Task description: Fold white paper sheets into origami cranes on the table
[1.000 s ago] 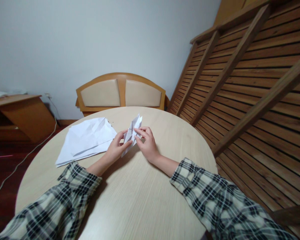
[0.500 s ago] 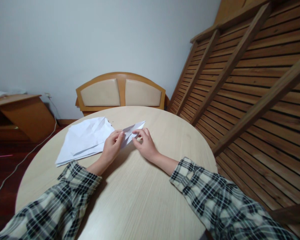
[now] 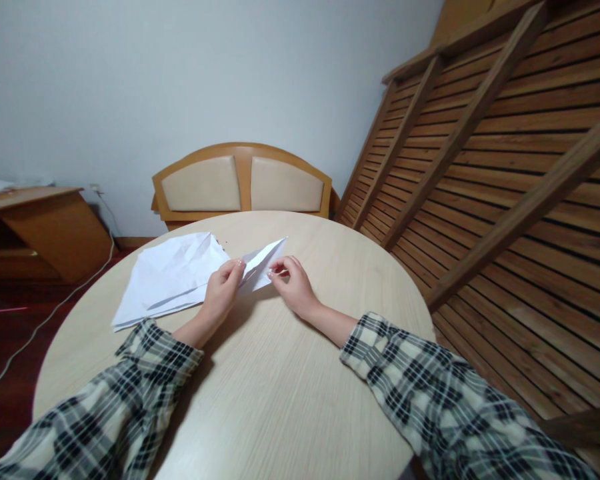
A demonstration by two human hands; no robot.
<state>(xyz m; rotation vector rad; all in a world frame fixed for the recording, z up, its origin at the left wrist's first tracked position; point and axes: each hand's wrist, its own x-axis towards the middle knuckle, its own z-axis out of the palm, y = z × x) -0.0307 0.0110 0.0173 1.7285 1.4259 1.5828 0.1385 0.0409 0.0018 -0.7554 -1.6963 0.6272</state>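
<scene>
A folded sheet of white paper point(image 3: 261, 267) with a pointed far end is held between both hands above the table. My left hand point(image 3: 223, 288) is closed on its left part, thumb on top. At its right edge, my right hand point(image 3: 294, 285) pinches the paper between thumb and fingertips. The layers stand slightly apart along the fold. Just left of my left hand lies a stack of white paper sheets point(image 3: 173, 273), the top ones creased.
The round wooden table point(image 3: 290, 373) carries the paper. Behind it stands a headboard point(image 3: 243, 180) with padded panels. A slatted wooden frame point(image 3: 480, 167) leans at the right. On the left are a desk point(image 3: 45, 233) and a white cable point(image 3: 55, 312) on the floor.
The folded paper has turned a little and its layers have opened along the fold. My right hand has shifted slightly to the right along its edge.
</scene>
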